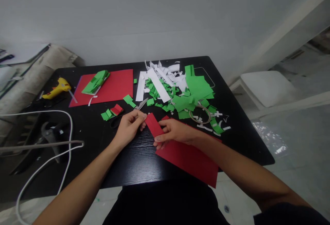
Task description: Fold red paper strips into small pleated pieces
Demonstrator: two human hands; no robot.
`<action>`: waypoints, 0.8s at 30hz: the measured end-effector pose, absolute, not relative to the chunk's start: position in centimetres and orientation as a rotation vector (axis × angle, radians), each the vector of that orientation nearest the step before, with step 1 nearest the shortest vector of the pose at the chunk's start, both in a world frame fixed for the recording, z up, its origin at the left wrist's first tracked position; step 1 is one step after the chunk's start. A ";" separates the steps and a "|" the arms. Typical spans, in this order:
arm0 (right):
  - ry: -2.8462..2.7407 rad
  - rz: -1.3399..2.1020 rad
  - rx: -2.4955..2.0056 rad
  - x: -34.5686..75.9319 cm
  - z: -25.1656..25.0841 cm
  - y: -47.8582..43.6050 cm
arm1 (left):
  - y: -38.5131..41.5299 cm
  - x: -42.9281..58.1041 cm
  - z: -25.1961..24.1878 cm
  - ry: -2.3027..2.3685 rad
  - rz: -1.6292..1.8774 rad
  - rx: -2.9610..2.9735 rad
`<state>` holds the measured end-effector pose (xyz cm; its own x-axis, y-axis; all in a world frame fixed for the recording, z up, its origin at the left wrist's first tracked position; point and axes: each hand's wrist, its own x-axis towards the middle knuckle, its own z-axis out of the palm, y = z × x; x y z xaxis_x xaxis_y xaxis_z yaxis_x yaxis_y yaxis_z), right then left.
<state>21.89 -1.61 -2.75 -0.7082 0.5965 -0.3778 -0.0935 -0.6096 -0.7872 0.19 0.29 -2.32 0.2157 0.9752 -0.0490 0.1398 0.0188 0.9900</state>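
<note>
Both hands hold a narrow red paper strip above the front of the black table. My left hand pinches its upper left end between thumb and fingers. At the lower right end, my right hand grips the strip, thumb on top. Under my right forearm lies a larger red paper sheet, reaching past the table's front edge. Scissors lie just beyond my left hand, their handles partly hidden by it. Small folded green pieces and a folded red piece rest left of the scissors.
White paper strips, green scraps and green sheets are heaped at the back right, near a tape roll. A yellow glue gun sits left of a red sheet. A white cable crosses the left side.
</note>
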 end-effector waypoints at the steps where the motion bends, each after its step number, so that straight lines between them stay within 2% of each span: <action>1: -1.094 2.332 -0.894 21.9 -2.8 -1.6 | 0.3 0.2 -2.4 1.144 0.941 1.388; 9: -1.182 2.275 -0.892 21.7 -2.8 -2.0 | 0.2 0.1 -2.5 1.166 0.953 1.426; 18: -1.376 1.601 -1.154 21.1 -3.6 -2.3 | 0.1 0.7 -2.4 1.175 0.976 1.366; 24: -1.380 1.451 -1.145 21.3 -3.2 -2.1 | 0.1 0.6 -2.2 1.136 0.945 1.359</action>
<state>21.29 -2.07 -3.20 -0.2593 0.9626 -0.0787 0.0298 -0.0734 -0.9969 0.59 0.10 -2.20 0.2291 0.9716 -0.0589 0.1182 0.0323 0.9925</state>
